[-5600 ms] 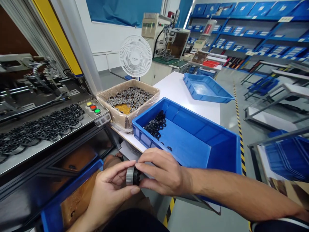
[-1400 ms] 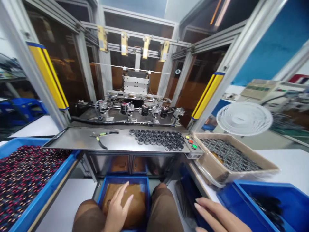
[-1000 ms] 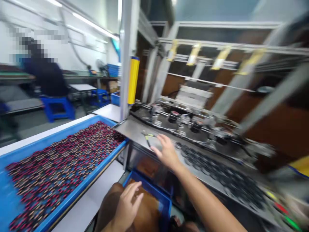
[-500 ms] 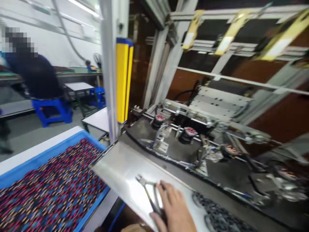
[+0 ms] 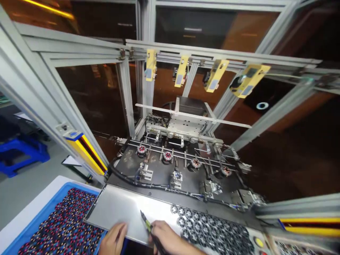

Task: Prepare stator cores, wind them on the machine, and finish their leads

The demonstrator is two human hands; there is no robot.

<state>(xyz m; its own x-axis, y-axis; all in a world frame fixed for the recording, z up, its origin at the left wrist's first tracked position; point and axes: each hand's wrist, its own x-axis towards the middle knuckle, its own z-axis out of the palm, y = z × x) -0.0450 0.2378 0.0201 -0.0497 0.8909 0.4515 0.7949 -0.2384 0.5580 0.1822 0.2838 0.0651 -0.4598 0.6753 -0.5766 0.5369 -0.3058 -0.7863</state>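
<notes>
Diagonal cutting pliers [image 5: 148,226] with a green part near the jaws are in my right hand [image 5: 166,235], fingers wrapped round the handles. The tips point up and left over the bare metal tray [image 5: 119,203]. My left hand [image 5: 113,241] is at the tray's front edge, left of the pliers, with thumb and fingers slightly apart and nothing visible in them. Many dark ring-shaped parts [image 5: 204,226] lie in rows on the tray's right side, beside my right hand.
A blue bin [image 5: 57,196] full of red, copper and black coils stands at left. Behind the tray, a machine bed [image 5: 159,166] carries several wound coils [image 5: 167,156] on fixtures. Yellow light-curtain bars [image 5: 87,152] flank the metal frame. A blue stool [image 5: 23,152] stands at far left.
My view has swung right toward the machine. The pliers, earlier low over the tray with my hand on the handles, are now gripped in my right hand. My left hand has come into clearer view.
</notes>
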